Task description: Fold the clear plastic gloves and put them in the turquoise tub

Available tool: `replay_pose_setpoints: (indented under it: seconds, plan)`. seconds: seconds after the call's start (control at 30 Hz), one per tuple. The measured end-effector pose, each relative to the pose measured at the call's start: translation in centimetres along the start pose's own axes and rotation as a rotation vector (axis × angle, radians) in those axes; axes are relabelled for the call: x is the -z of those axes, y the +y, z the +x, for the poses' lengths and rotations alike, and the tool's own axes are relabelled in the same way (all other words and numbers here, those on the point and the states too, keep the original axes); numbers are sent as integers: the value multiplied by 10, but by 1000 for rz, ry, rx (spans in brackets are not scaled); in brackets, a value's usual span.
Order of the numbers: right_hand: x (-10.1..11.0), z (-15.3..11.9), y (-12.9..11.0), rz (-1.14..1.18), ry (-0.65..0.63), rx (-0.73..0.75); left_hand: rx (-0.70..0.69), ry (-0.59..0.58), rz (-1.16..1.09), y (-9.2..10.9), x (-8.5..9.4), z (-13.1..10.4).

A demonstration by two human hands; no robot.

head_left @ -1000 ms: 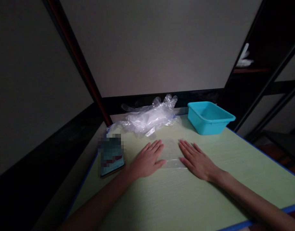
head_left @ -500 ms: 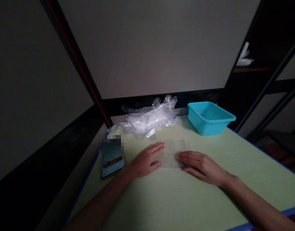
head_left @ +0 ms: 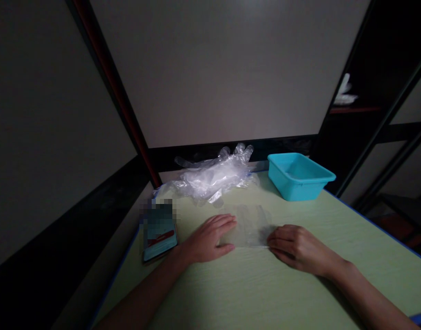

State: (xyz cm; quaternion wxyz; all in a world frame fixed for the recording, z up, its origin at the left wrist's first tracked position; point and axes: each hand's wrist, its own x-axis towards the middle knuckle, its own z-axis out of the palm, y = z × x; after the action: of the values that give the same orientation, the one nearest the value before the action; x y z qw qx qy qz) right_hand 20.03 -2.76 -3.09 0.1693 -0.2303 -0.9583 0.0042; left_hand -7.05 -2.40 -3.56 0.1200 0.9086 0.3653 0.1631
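Now the right hand (head_left: 298, 250), flat before, bunches its fingers at the right edge of the clear plastic sheet (head_left: 250, 229) on the pale-green table (head_left: 217, 293), grip unclear; the left hand (head_left: 208, 240), released, seemingly steadies it.

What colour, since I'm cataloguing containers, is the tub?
The tub is turquoise blue, seen best in the head view.

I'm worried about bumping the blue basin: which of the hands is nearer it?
Right. The right hand sits in front of the basin, not touching; the left hand is farther off, to the left.
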Motion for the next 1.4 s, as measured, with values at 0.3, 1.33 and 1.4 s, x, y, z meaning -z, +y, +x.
replay_pose_setpoints:
  seconds: [0.3,1.33,1.4]
  plan:
    - [6,0,-1,68,-35,-84,-4,-45,41,1,1,1]
    - [-5,3,10,485,364,-510,35,100,-190,3,0,7]
    - [-3,4,9,569,397,-544,85,106,-226,8,1,9]
